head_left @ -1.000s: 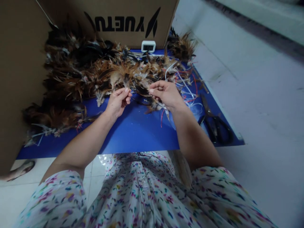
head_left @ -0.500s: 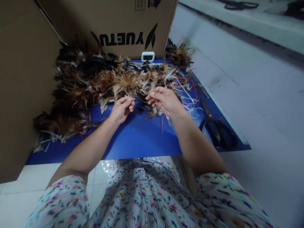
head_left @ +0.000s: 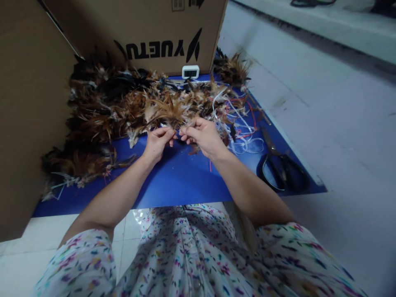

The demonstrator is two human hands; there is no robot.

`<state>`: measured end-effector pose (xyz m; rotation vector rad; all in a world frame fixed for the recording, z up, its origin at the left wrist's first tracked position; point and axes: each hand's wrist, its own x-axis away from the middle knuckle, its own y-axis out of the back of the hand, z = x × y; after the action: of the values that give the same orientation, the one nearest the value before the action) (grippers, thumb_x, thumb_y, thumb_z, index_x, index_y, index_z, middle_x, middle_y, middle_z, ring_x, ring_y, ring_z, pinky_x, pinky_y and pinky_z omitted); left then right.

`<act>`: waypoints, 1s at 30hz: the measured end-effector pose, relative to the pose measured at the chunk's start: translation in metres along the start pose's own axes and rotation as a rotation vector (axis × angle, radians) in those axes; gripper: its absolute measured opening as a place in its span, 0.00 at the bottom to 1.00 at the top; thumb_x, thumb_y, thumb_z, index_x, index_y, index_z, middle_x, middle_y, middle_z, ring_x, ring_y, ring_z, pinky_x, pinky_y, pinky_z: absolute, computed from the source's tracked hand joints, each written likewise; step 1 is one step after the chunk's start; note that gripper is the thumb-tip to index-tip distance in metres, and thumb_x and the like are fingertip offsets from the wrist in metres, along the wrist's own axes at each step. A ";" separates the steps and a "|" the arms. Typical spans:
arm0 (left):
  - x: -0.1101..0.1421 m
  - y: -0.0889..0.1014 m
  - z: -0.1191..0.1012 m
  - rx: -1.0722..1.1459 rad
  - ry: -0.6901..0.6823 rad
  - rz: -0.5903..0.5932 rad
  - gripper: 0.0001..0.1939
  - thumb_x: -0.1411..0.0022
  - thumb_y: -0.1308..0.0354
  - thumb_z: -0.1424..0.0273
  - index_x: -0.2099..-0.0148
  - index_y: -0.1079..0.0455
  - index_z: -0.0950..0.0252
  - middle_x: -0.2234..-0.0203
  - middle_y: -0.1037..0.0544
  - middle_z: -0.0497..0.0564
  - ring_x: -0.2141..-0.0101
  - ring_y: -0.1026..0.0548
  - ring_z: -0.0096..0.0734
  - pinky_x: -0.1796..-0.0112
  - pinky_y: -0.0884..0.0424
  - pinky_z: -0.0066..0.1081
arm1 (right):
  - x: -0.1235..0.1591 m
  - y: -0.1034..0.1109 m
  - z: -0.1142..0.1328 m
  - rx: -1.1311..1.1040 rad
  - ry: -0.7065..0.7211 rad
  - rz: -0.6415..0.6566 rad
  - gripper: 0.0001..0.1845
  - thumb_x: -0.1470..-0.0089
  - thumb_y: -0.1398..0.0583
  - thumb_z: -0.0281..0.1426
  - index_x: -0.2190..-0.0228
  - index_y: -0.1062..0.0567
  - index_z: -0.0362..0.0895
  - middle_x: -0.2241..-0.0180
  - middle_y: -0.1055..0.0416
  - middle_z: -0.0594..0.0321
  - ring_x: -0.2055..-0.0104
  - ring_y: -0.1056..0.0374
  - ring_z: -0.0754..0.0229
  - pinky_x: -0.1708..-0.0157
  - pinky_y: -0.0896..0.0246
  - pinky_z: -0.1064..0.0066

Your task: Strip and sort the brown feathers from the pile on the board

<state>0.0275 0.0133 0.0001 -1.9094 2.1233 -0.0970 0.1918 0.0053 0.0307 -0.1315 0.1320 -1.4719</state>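
Note:
My left hand [head_left: 157, 144] is closed in a pinch at the base of a fanned bunch of brown feathers [head_left: 170, 109], whose tips point away from me. Close beside it, my right hand [head_left: 203, 136] is also pinched, its fingertips almost meeting the left ones. What the right fingers hold is too small to make out against the feathers behind. Beyond both hands lies a broad pile of brown and black feathers [head_left: 108, 113]. White and red strings [head_left: 244, 132] lie tangled right of my right hand.
Black-handled scissors [head_left: 283, 169] rest at the right of the blue tabletop [head_left: 182, 181]. A small white digital timer [head_left: 190, 72] stands before a cardboard box [head_left: 148, 24]. Another box [head_left: 27, 123] borders the left side. More feathers [head_left: 232, 70] sit at the far right corner.
My right hand has moved left and slightly nearer to me, closing the gap to my left hand. The left hand stays pinched in nearly the same place.

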 end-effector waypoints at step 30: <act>0.005 0.002 0.002 -0.569 -0.497 -0.055 0.17 0.39 0.37 0.54 0.71 0.20 0.63 0.85 0.27 0.46 0.82 0.32 0.22 0.75 0.34 0.25 | 0.002 -0.011 -0.005 0.041 0.011 -0.097 0.18 0.62 0.29 0.40 0.80 0.30 0.44 0.83 0.35 0.72 0.81 0.42 0.71 0.82 0.45 0.76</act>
<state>0.0260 0.0088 -0.0028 -1.9863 1.8666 0.9605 0.1808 0.0025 0.0277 -0.0979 0.1056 -1.5711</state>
